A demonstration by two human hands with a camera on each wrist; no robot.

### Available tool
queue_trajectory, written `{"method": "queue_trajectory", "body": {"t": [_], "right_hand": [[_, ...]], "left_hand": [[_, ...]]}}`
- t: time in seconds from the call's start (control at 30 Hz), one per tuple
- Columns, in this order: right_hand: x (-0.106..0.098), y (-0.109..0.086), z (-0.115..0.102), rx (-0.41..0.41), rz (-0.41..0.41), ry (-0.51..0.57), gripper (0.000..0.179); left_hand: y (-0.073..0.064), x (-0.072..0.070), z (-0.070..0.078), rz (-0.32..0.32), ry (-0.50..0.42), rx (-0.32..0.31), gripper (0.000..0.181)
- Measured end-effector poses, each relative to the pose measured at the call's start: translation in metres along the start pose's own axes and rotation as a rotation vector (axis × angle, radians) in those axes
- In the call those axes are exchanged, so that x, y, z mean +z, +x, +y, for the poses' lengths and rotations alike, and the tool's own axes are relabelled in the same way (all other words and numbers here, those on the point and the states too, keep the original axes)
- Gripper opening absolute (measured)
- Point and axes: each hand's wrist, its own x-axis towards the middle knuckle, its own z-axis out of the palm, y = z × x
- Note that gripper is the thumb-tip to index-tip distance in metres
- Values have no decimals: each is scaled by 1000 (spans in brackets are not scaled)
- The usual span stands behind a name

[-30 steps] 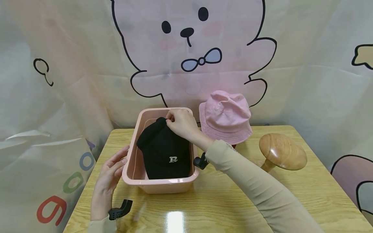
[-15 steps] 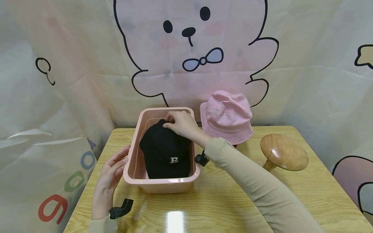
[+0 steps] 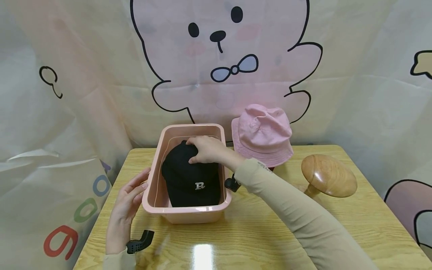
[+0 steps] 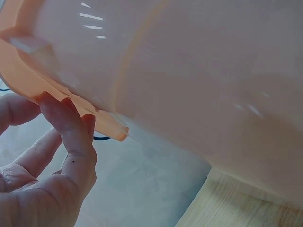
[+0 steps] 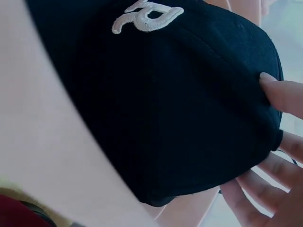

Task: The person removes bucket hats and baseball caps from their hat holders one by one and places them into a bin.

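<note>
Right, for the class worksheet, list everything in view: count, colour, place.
Plastic basin: one, pink, on table
Baseball cap: one, black with white R, in basin
Bucket hat: one, pink, right of basin
Unclear object: one, dark red, under bucket hat
Mushroom-shaped wooden stand: one, light brown, table's right side
Table: one, light wood-grain, under basin
Backdrop: one, cream, cartoon-printed, behind table
Wrist cameras: two, black, one per wrist
Sleeves: two, beige, both arms
Left hand: one, fingers at basin's rim
Right hand: one, fingers on cap
</note>
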Motion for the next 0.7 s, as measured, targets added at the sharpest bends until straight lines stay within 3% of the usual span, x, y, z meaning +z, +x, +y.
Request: {"method": "queue_trajectory", "body": {"t": [0.3,0.7], "right_hand": [[6,6,-6,24,-115,-86,58],[11,5,0,82,-195,-112,62]], "left_hand": [[0,-1,0,6,9,-13,39],[1,-3,-3,-15,3,11,40]]}}
